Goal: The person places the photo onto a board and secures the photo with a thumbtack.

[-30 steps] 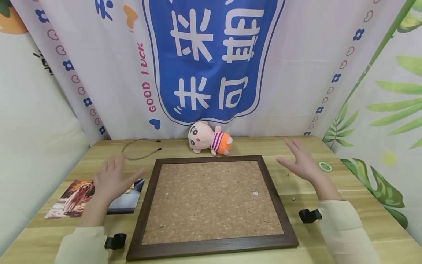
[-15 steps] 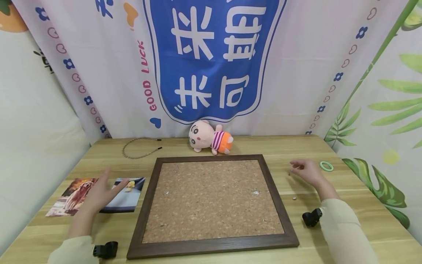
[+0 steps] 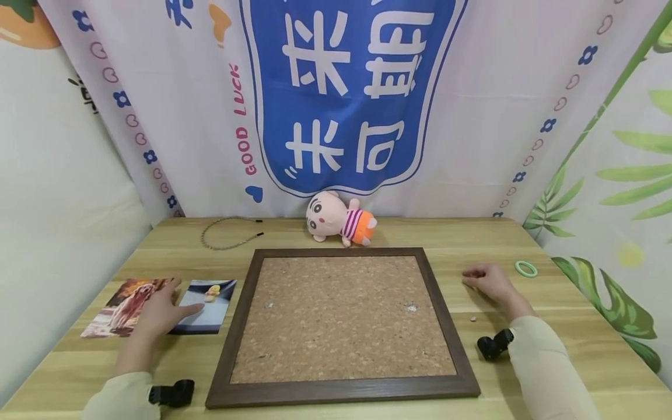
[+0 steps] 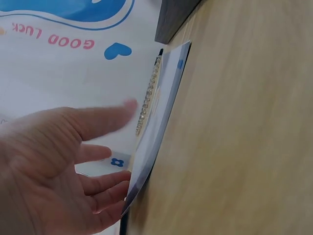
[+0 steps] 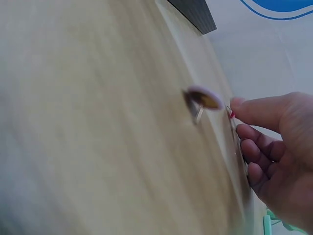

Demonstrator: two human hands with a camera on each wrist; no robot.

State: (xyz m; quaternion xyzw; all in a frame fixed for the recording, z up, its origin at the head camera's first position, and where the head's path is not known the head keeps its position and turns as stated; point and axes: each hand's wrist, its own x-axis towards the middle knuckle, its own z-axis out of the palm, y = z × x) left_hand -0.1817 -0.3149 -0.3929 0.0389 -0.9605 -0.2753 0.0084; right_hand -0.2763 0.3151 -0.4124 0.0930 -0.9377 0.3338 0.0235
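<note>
My left hand reaches over two photos, its thumb spread apart from the loosely bent fingers. It covers part of the dog photo, and its thumb overlaps the photo with a yellow duck. In the left wrist view the fingertips are right at the edge of a photo that curls up off the table. Right of the board, my right hand is low on the table, fingers curled. In the right wrist view it pinches a small red-tipped thumbtack. Another thumbtack lies nearby, point down-slanted.
A cork board in a dark brown frame fills the middle of the table. Behind it lie a plush toy and a beaded headband. A green ring is at the right. Printed cloth hangs along the back.
My right hand has dropped from above the table to the tabletop, curling its fingers over a small tack. My left hand has moved down to the photos. The board has stayed put.
</note>
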